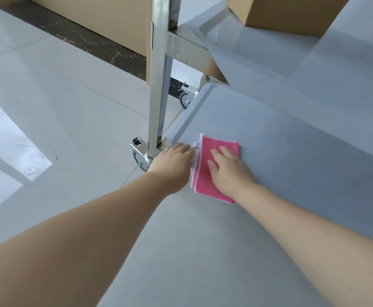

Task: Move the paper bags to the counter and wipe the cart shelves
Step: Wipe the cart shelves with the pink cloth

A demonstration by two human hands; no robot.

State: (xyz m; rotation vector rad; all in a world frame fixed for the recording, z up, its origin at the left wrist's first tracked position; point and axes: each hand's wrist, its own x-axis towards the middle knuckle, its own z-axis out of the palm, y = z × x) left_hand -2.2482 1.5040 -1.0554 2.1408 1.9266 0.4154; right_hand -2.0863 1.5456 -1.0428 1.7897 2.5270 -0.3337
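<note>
Left hand (173, 161) at 9 o'clock of the cloth, over the near-left corner of the lower cart shelf (269, 134). Fingers curl down over the shelf rim beside the steel post (159, 85); the fingertips are hidden, so can't tell whether it grips the rim or just rests on it. It looks to touch the cloth's white edge.

Right hand (230, 171) is open and flat, fingers spread and straight, palm down on the folded pink cloth (205, 173), pressing it onto the shelf. The cloth has white edging; its near corner hangs over the shelf's front edge.

Caster (140, 161) below the post is partly hidden by the left wrist. A second caster (184, 99) sits at 12 o'clock under the shelf's far corner.

Upper shelf (258, 47) carries a brown cardboard box (289, 14) at 1 o'clock, cut off by the top of frame. A larger brown cardboard panel (114, 21) stands behind the post, also cropped. No paper bags identifiable. No readable labels or writing.
</note>
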